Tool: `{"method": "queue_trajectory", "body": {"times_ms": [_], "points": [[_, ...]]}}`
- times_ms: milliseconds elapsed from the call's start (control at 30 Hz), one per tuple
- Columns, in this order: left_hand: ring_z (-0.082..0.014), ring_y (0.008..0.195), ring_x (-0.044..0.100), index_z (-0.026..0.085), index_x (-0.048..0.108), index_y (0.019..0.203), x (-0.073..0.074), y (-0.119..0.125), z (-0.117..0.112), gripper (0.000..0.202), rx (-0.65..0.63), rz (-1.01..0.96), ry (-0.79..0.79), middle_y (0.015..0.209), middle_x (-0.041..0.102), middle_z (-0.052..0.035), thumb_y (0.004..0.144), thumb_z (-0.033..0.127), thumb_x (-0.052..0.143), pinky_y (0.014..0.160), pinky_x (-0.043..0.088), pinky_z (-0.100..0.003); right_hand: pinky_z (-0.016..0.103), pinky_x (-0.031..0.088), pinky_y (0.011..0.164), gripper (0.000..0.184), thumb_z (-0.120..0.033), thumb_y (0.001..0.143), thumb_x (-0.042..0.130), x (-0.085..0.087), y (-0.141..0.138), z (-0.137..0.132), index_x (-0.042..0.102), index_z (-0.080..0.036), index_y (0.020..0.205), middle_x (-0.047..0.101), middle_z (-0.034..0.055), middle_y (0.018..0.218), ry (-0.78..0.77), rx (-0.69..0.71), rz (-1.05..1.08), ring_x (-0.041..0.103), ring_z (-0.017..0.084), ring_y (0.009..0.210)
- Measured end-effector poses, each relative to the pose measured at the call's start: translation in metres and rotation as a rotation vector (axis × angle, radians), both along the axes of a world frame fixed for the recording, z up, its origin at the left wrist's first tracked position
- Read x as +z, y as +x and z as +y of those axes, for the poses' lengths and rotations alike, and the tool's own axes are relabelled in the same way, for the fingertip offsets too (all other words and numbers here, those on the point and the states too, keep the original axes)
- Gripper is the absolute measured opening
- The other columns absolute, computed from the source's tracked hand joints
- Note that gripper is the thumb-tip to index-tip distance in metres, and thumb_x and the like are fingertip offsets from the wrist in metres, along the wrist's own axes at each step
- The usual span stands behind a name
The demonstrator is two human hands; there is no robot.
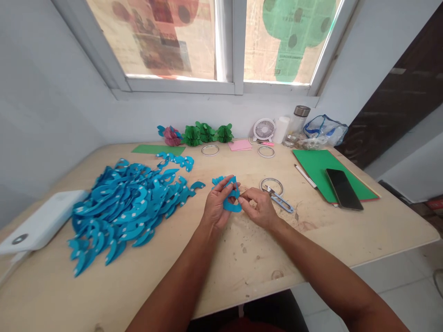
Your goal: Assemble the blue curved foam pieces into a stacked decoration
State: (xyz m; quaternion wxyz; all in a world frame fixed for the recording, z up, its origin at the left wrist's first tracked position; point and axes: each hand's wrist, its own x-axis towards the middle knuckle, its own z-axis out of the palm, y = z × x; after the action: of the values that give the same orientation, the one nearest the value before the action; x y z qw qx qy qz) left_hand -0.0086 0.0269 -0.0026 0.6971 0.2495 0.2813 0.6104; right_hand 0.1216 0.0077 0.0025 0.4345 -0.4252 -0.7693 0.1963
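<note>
My left hand (216, 205) and my right hand (259, 208) meet over the middle of the wooden table (242, 263). Both pinch a small bundle of blue curved paper pieces (231, 196), held just above the tabletop. A large heap of the same blue paper pieces (128, 205), each with white tape dots, spreads to the left of my hands. Small thread snips (281, 199) lie just right of my right hand, beside a tape ring (272, 184).
A white device (41, 221) sits at the left edge. A green sheet (328, 173) with a black phone (344, 189) lies at right. Along the wall stand green and pink paper flowers (204, 133), pink notes (240, 145), a small fan (263, 129), a jar (296, 124) and a plastic bag (325, 131).
</note>
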Motion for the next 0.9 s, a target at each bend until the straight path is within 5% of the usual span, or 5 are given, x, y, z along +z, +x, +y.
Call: {"method": "queue_trajectory", "body": {"times_ms": [300,467,900], "points": [[-0.0106,0.059,0.060,0.016,0.068,0.090,0.000,0.005,-0.005,0.032,-0.067,0.100,0.047,0.069,0.068,-0.0037,0.060,0.023,0.077,0.059,0.047,-0.023,0.025,0.043,0.064,0.020,-0.029,0.082,0.047,0.002,0.004,0.006,0.062,-0.017,0.077,0.065,0.0026,0.071,-0.152,-0.191,0.246,0.056,0.014,0.065],[-0.0097,0.055,0.058,0.016,0.069,0.089,0.003,0.006,-0.010,0.031,-0.157,0.139,0.082,0.068,0.068,-0.0040,0.061,0.023,0.076,0.055,0.045,-0.022,0.025,0.045,0.063,0.020,-0.029,0.079,0.051,-0.003,0.005,0.010,0.063,-0.016,0.090,0.066,0.0036,0.077,-0.188,-0.181,0.324,0.056,0.014,0.064],[-0.0099,0.054,0.057,0.014,0.069,0.088,0.007,0.006,-0.012,0.031,-0.174,0.172,0.048,0.063,0.066,-0.0029,0.059,0.024,0.077,0.053,0.045,-0.021,0.024,0.044,0.060,0.016,-0.028,0.078,0.054,-0.002,0.005,0.008,0.065,-0.017,0.082,0.064,0.0012,0.066,-0.141,-0.191,0.346,0.055,0.013,0.060]]}}
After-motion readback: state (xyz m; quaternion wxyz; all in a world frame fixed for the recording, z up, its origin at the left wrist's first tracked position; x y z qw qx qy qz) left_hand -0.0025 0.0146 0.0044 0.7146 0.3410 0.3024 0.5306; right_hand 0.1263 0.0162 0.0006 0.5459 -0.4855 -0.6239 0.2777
